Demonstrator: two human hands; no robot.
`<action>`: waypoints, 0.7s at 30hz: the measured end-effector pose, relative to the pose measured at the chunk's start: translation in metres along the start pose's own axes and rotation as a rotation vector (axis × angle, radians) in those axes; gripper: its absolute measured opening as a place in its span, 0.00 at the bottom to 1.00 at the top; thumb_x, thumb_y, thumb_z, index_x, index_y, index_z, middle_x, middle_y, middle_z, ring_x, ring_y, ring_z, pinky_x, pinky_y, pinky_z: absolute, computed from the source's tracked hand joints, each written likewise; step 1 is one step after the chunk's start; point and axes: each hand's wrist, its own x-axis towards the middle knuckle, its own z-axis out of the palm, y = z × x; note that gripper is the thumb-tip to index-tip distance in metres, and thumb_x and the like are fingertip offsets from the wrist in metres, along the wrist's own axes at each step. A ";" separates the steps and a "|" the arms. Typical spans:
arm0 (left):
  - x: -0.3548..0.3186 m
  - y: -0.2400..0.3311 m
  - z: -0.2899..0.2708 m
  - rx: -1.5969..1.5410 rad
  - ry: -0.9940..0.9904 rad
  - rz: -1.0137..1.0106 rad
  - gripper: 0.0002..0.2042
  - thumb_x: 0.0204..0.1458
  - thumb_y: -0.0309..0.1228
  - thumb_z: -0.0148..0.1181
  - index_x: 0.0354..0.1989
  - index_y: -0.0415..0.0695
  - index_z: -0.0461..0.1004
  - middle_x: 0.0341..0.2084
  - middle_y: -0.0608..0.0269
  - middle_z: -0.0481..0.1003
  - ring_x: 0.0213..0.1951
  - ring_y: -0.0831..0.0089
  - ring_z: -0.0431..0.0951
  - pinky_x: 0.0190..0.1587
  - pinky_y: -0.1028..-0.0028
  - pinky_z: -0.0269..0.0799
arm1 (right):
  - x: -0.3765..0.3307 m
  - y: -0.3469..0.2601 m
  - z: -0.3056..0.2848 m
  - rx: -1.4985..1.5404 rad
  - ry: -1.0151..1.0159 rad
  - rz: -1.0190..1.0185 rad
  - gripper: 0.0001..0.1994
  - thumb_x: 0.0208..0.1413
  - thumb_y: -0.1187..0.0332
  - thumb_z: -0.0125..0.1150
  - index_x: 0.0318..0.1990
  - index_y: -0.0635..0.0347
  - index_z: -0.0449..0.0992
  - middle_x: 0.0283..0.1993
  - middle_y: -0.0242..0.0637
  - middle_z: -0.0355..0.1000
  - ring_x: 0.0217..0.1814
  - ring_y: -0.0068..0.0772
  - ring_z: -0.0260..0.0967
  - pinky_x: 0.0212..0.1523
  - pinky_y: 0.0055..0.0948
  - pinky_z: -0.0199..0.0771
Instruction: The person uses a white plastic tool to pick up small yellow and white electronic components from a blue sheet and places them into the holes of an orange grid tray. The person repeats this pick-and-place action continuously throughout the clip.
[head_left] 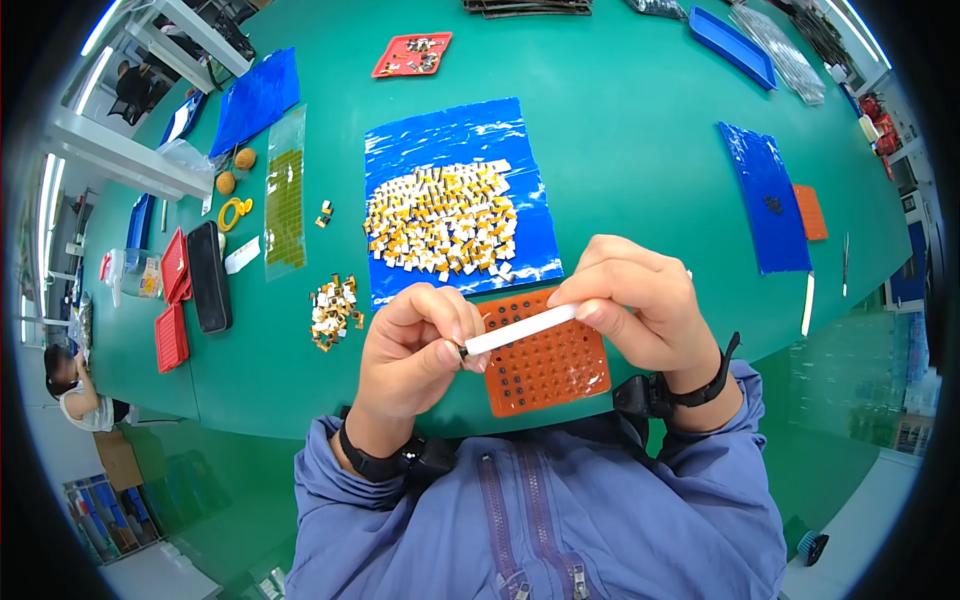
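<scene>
A flat white stick (525, 328) is held level in front of me. My right hand (640, 305) pinches its right end between thumb and fingers. At the other end, my left hand (415, 350) is closed on a small dark part (463, 351), mostly hidden by the fingertips. Below the stick lies an orange-brown tray (550, 372) with rows of small holes; black round pieces sit in several of them, mainly on its left side. Just beyond my hands, a blue sheet (470, 135) bears a heap of small white, yellow and black parts (440, 220).
A smaller pile of similar parts (336, 312) lies left of the sheet. Farther left are a black case (209, 277), red trays (172, 338) and yellow scissors (234, 213). To the right are another blue sheet (765, 200), a second white stick (808, 304) and tweezers (845, 265).
</scene>
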 end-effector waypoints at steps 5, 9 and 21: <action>-0.001 -0.001 -0.001 -0.008 0.013 -0.008 0.04 0.50 0.25 0.52 0.28 0.40 0.63 0.23 0.61 0.65 0.26 0.72 0.68 0.31 0.75 0.65 | -0.002 0.000 -0.003 -0.051 -0.030 -0.015 0.08 0.42 0.77 0.61 0.32 0.65 0.72 0.28 0.37 0.67 0.28 0.30 0.65 0.27 0.24 0.65; 0.000 -0.003 -0.001 -0.030 0.008 0.001 0.04 0.50 0.25 0.52 0.29 0.40 0.63 0.23 0.62 0.65 0.27 0.72 0.68 0.31 0.75 0.65 | 0.002 -0.003 0.005 -0.002 0.081 -0.022 0.05 0.43 0.76 0.60 0.29 0.65 0.72 0.26 0.37 0.66 0.26 0.31 0.64 0.25 0.24 0.64; -0.001 -0.006 0.000 0.110 0.097 0.075 0.02 0.52 0.23 0.49 0.30 0.41 0.62 0.24 0.63 0.65 0.29 0.74 0.66 0.34 0.77 0.64 | -0.003 -0.004 0.004 0.077 0.123 0.119 0.04 0.41 0.77 0.63 0.27 0.63 0.74 0.21 0.32 0.70 0.19 0.22 0.65 0.20 0.21 0.63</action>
